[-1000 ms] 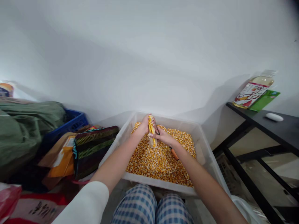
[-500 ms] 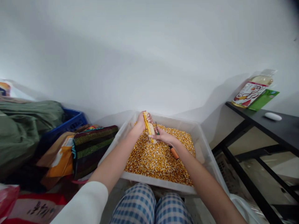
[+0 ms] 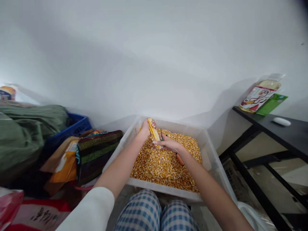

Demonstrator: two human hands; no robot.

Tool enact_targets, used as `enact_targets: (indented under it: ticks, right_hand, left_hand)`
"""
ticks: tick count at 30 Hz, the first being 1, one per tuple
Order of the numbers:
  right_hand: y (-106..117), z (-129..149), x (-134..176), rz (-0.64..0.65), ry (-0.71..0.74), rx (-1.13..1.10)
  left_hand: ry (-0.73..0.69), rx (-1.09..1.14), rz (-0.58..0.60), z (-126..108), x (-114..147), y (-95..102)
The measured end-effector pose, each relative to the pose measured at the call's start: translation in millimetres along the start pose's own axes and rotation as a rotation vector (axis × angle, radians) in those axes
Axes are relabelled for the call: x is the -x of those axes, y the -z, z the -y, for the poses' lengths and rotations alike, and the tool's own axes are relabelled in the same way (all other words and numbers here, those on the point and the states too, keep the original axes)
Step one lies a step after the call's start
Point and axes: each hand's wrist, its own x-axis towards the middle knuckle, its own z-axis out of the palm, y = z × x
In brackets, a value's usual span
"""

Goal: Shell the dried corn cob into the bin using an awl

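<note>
The left hand (image 3: 145, 126) grips a partly bare corn cob (image 3: 156, 134) and the right hand (image 3: 169, 143) clasps its lower end, probably loosening kernels (image 3: 151, 127), so the next push needs steadiness.

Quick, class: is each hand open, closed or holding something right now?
Left hand: closed around the corn cob's upper part.
Right hand: closed on a thin tool, thumb against the cob's lower end.

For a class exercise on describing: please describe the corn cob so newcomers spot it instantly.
Find the translucent bin beyond the checkered trousers. Above its loose corn kernels, the left hand holds the upper end of the corn cob, with the right hand at its lower end. Unlike the kernels, it is one long piece, part yellow rows, part bare.
</note>
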Motion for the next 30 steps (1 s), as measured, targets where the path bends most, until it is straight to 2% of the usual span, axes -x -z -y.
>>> enact_targets:
  ticks: [2, 3, 6, 11, 17, 21, 26, 30]
  right_hand:
    - [2.0, 5.8, 5.6, 0.087, -0.021, -0.100]
    - [2.1, 7.2, 6.5, 0.086, -0.020, -0.110]
    - [-0.8, 3.8, 1.5, -0.020, 0.014, -0.018]
    - [-5.4, -6.8, -10.7, -0.155, 0.082, 0.121]
    - [-4.7, 7.5, 0.3, -0.059, 0.000, -0.113]
    - [-4.9, 8.4, 1.8, -0.021, -0.038, -0.070]
    - [-3.7, 9.8, 4.0, 0.058, -0.010, -0.138]
    - [-2.8, 15.6, 8.8, 0.122, -0.012, -0.156]
  left_hand:
    - [0.008, 0.006, 0.053, -4.0, -0.9, 2.5]
    - [-0.003, -0.001, 0.075, -5.4, -1.4, 3.4]
    - [-0.030, -0.008, 0.090, -6.2, -2.4, 3.8]
    - [-0.102, -0.043, -0.031, -3.7, -1.9, 0.3]
    - [-0.085, -0.011, -0.063, -10.4, -0.3, 1.6]
    - [-0.092, 0.030, -0.089, -14.2, -0.5, 2.4]
    - [-0.095, 0.052, -0.110, -18.0, -3.7, 4.6]
    - [-0.057, 0.072, -0.029, -22.4, -3.8, 5.9]
